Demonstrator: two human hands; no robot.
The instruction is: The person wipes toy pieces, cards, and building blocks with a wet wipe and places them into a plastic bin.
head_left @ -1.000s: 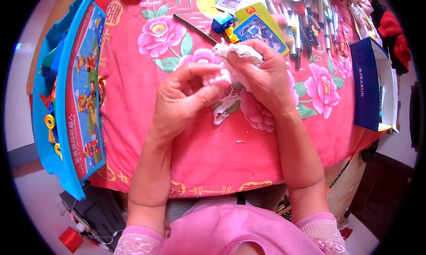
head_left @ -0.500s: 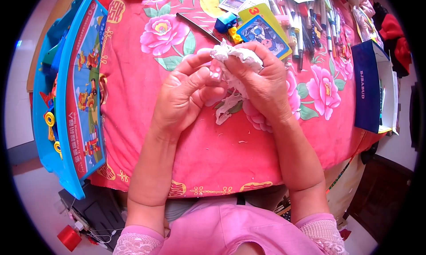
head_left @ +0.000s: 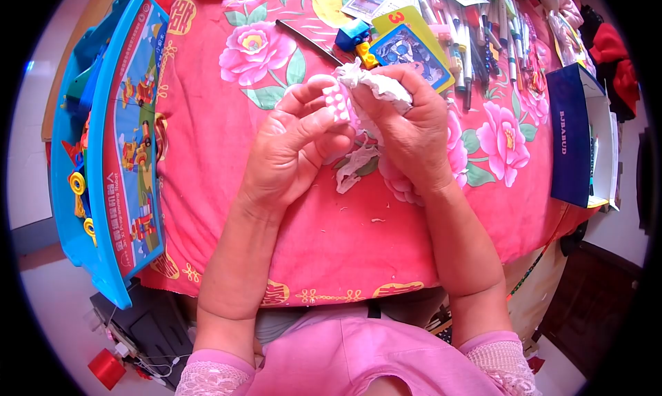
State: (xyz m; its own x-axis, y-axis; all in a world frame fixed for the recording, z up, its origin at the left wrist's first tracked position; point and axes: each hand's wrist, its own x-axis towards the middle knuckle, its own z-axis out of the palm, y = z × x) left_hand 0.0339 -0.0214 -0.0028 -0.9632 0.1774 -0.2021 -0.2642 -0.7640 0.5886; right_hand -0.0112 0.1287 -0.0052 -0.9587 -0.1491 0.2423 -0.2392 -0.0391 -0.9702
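Between the fingertips of my left hand (head_left: pixel 293 137) is a small pink piece with pale dots (head_left: pixel 338 105); what kind of object it is I cannot tell. Close beside it, my right hand (head_left: pixel 417 130) is closed on crumpled white tissue paper (head_left: pixel 383 89). The thumb and fingers pinch the paper, and part of it is hidden behind them. A torn strip of tissue (head_left: pixel 353 170) shows below, between the two hands. Tiny white scraps (head_left: pixel 377 221) are scattered on the red flowered cloth (head_left: pixel 345 258).
Beyond my hands are a blue and yellow toy block (head_left: pixel 353 36), a card numbered 3 (head_left: pixel 414 54) and a dark flat object (head_left: pixel 308 41). Many pens (head_left: pixel 469 47) lie at the back right. A blue toy bin (head_left: pixel 117 189) stands left, a navy box (head_left: pixel 572 134) right.
The pink dotted piece has turned and come out from the tissue, so more of its dotted face shows. My left hand has shifted slightly right; the tissue stays in my right hand.
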